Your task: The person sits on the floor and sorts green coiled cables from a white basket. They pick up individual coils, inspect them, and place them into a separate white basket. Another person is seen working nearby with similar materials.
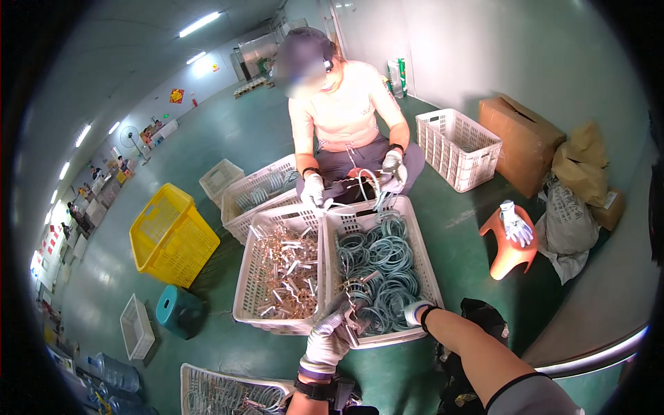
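My left hand [328, 337], in a white work glove, grips a metal clamp-like part [354, 304] at the near rim of a white crate [422, 266] filled with grey-green wire coils [379, 266]. My right hand [416, 312], also gloved, reaches into the same crate's near corner, touching the coils; what it grips is hidden. Next to it on the left stands a second white crate [243, 283] with copper-coloured metal clips [290, 270]. Opposite me sits another person in a peach shirt, whose gloved hands [315, 188] hold a wire coil above the crates.
On the green floor are a yellow crate [169, 238], a teal stool [178, 311], an orange stool [507, 250] with a glove on it, a white basket [456, 149], a cardboard box [522, 142], sacks at right, and a crate of coils [221, 394] near my knees.
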A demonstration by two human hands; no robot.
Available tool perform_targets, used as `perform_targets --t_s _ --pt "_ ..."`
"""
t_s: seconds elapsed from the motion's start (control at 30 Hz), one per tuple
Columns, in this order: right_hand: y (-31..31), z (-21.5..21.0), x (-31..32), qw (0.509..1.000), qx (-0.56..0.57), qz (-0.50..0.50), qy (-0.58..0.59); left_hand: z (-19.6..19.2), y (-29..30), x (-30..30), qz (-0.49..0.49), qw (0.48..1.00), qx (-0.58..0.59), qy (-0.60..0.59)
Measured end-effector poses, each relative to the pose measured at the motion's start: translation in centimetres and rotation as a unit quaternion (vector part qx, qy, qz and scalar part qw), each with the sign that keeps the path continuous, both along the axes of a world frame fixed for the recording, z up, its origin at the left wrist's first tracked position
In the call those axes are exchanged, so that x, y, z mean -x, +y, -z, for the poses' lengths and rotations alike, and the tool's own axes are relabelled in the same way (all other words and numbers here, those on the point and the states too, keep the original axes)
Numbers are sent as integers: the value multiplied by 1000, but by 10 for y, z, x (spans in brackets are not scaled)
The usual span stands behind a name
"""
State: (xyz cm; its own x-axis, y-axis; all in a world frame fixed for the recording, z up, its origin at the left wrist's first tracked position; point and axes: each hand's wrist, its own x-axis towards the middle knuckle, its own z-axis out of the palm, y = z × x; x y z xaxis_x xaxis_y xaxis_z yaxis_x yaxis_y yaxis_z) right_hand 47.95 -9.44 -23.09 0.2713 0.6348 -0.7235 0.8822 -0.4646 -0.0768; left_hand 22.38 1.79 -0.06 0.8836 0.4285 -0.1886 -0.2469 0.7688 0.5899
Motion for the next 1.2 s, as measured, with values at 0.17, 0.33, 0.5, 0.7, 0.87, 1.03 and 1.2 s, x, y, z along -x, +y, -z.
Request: perform_targets --t_s 0.17,0.33,0.5,0.7,0.87,1.03,1.2 --pt "9 20 4 995 31 -91 37 -2 6 6 -89 995 4 -34" --pt "19 -5 28 994 60 -75 52 5 15 14 -121 991 -6 -59" --pt "2 -1 16 995 -39 -91 22 3 13 0 -121 991 21 -50" --pt "5 -92 18 984 -174 -21 -13 4 20 -8 -112 992 17 -54" --pt "12 -126 9 951 -308 13 -36 4 24 -5 -119 991 22 -56" --pt "24 -145 1 908 -398 119 50 14 34 1 -131 990 17 -39" --pt "34 -156 -12 871 -399 230 172 19 38 -1 -154 988 14 -29"
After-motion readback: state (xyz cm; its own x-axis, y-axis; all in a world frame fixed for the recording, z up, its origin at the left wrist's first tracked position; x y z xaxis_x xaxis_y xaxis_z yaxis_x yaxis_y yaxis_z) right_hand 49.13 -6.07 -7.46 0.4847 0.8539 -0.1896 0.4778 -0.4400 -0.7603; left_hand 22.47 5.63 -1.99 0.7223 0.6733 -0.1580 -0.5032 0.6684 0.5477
